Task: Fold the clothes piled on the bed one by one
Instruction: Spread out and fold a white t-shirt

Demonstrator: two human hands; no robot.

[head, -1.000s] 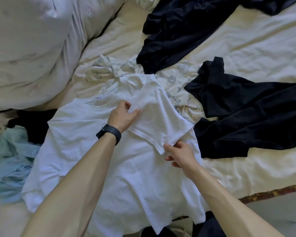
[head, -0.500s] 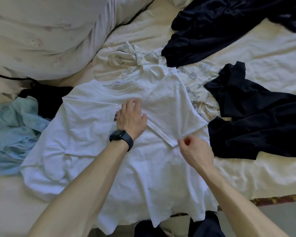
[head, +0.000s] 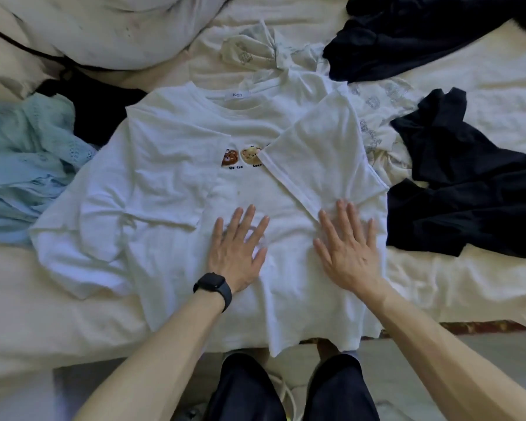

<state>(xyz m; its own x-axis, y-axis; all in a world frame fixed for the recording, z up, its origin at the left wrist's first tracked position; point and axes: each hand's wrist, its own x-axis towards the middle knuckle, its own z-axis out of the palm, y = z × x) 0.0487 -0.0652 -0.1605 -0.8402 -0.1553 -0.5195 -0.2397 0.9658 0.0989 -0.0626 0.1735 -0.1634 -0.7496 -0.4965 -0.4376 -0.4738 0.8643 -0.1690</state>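
Note:
A white T-shirt point(head: 170, 183) with small bear prints on the chest lies face up on the bed point(head: 456, 287). Its right sleeve is folded inward across the chest. The left sleeve lies crumpled out to the left. My left hand point(head: 236, 252), with a black watch on the wrist, rests flat on the shirt's middle, fingers spread. My right hand point(head: 346, 250) lies flat beside it on the shirt's right side, its fingertips touching the folded sleeve's hem. Neither hand holds cloth.
Other garments surround the shirt: a light blue one point(head: 22, 165) at the left, a black one point(head: 474, 189) at the right, another black one point(head: 422, 34) at the top right, a pale printed one point(head: 255, 50) behind. A big pillow point(head: 110, 28) fills the top left. The bed's edge runs along the bottom.
Both hands have let go of the right sleeve and slid down toward me, now pressed flat on the shirt's body. The bear print, covered before, is uncovered.

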